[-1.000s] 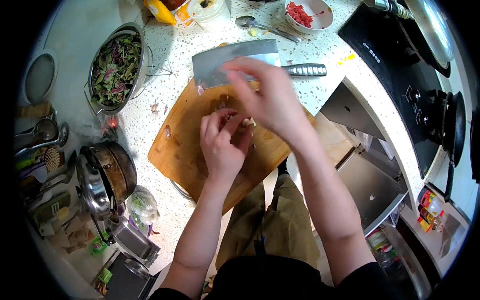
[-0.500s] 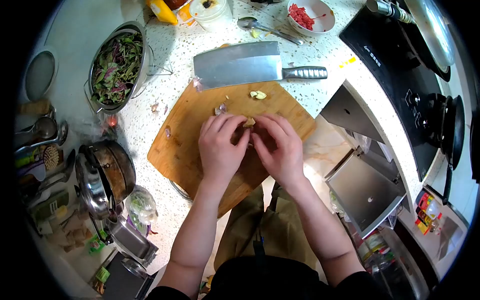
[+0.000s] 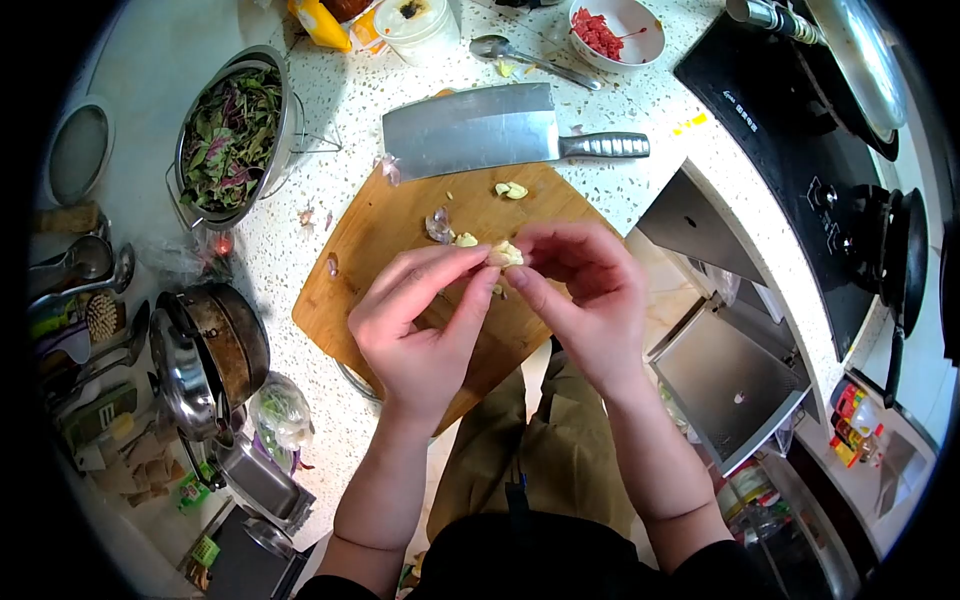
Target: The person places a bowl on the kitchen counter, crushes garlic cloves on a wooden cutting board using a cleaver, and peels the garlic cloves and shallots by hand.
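A pale, crushed-looking garlic clove (image 3: 507, 255) is pinched between the fingertips of both hands, above the wooden cutting board (image 3: 350, 290). My left hand (image 3: 415, 325) is closed on its left side, thumb against fingers. From the other side my right hand (image 3: 592, 305) grips it with thumb and forefinger. Peeled garlic pieces (image 3: 511, 190) rest near the board's far edge, and another garlic piece (image 3: 466, 240) lies just beyond my left fingertips. Beside that is a purplish garlic skin (image 3: 438, 226). The cleaver (image 3: 470, 130) lies flat across the far edge, handle to the right.
A colander of leafy greens (image 3: 232, 140) stands at the left, with pots (image 3: 215, 340) nearer. Farther back are a spoon (image 3: 535, 62), a white tub (image 3: 420, 30) and a bowl of red chopped food (image 3: 645, 45). The stove (image 3: 780, 150) is at right, above an open drawer (image 3: 735, 370).
My hands have lifted and spread at the wrists, fingertips still together. The clove between them now shows pale. A garlic piece beside the skin has come into view.
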A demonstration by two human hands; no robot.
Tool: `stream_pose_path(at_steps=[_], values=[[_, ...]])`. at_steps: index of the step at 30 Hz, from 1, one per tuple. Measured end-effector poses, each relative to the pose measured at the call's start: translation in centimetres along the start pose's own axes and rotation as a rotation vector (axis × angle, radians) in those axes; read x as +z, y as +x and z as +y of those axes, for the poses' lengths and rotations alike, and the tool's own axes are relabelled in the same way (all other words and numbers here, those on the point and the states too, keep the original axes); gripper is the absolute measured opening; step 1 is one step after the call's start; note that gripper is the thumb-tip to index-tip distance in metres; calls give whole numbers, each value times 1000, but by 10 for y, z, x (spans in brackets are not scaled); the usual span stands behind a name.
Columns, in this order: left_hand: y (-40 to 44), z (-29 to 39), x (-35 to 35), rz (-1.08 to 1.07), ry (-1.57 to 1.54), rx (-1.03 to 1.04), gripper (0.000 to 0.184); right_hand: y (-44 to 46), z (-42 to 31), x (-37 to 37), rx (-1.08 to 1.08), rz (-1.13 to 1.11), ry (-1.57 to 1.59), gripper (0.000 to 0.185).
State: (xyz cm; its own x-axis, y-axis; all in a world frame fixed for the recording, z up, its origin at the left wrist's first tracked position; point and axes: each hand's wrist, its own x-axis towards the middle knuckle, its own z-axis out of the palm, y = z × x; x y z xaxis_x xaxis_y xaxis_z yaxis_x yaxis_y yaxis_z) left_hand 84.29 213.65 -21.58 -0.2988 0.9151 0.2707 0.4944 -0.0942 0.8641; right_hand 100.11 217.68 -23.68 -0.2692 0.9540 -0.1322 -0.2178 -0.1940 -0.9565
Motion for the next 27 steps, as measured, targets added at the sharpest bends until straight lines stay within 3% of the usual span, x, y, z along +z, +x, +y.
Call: stream_pose_path(at_steps=[5, 15, 18, 20, 27], values=[[1, 4, 2, 29, 42, 36, 20, 2, -4, 3, -116, -29, -36, 27], [6, 8, -2, 9, 98, 87, 20, 3, 3, -1, -75, -76, 96, 30], [8, 7, -2, 8, 80, 120, 19, 3, -3, -1, -64, -52, 38, 27], [10, 10, -1, 8, 93, 128, 18, 6, -5, -4, -184, -102, -48, 23], [13, 8, 0, 0, 143, 129, 16, 5, -3, 0, -129, -68, 24, 19]])
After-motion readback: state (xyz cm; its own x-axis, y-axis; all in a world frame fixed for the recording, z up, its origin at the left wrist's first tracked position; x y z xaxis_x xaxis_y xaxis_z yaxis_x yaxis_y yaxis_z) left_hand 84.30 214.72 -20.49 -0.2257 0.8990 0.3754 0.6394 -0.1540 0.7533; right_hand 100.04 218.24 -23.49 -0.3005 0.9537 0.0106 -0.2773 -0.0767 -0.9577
